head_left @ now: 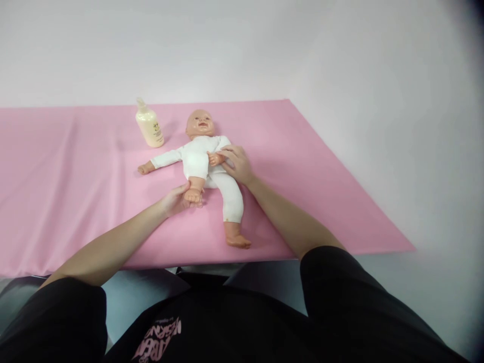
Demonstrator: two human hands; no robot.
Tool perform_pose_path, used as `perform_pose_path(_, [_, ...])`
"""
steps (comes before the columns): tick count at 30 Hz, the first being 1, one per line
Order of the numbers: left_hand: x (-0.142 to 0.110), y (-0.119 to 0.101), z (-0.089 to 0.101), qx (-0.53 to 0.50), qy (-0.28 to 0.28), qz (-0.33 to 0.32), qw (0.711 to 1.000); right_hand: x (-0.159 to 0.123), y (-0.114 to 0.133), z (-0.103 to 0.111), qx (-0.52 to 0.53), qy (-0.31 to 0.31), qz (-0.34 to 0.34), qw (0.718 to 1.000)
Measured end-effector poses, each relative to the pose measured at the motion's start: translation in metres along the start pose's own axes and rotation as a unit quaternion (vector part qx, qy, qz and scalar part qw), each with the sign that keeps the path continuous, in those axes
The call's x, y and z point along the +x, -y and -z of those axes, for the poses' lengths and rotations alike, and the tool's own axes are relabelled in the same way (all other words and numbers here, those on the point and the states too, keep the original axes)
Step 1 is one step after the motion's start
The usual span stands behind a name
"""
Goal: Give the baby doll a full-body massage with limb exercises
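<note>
white cloth covers the baby doll (198, 159) from neck to ankle, a soft one-piece over hard, peach plastic limbs. the doll lies on its back near the middle of the surface (56, 201), head away from the person, one arm flung out sideways, one leg straight, the other bent up. the left hand (176, 199) has its fingers clasped around the foot of the bent leg. the right hand (236, 162) rests on the doll's side with fingers released and spread, touching its small hand. just beside the head stands a pale yellow lotion bottle (149, 126), rounded, upright. a smooth pink cloth drapes the surface.
</note>
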State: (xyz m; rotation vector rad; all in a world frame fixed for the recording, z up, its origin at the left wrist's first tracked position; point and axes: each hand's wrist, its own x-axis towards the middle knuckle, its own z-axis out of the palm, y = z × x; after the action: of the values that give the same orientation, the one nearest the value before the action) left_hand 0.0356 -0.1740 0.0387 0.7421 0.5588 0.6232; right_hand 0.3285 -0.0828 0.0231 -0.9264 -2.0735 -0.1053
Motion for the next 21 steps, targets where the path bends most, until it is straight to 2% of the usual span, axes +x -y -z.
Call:
perform_pose_path(3, [0.001,0.000,0.004,0.009,0.001,0.006,1.000,0.000,0.000,0.000,-0.004,-0.001,0.008,1.000])
perform_pose_path(5, [0.001,-0.001,0.007,0.016,0.029,0.009,0.999,0.000,0.001,-0.001,0.008,-0.012,0.011,1.000])
perform_pose_path(8, [-0.002,-0.002,0.013,0.043,0.116,0.038,0.992,-0.001,0.000,-0.005,0.065,-0.064,-0.007,0.996])
perform_pose_path(10, [-0.007,-0.003,0.016,0.063,0.185,0.070,0.978,-0.001,-0.004,-0.008,0.124,-0.115,-0.054,0.984])
perform_pose_path(13, [-0.014,-0.006,0.017,0.112,0.258,0.120,0.952,0.000,-0.019,-0.013,0.219,-0.200,-0.157,0.942])
perform_pose_path(17, [-0.019,-0.010,0.019,0.224,0.305,0.167,0.910,-0.001,-0.049,-0.012,0.312,-0.302,-0.249,0.865])
perform_pose_path(21, [-0.016,-0.011,0.021,0.303,0.301,0.193,0.883,-0.010,-0.074,-0.010,0.364,-0.321,-0.345,0.804])
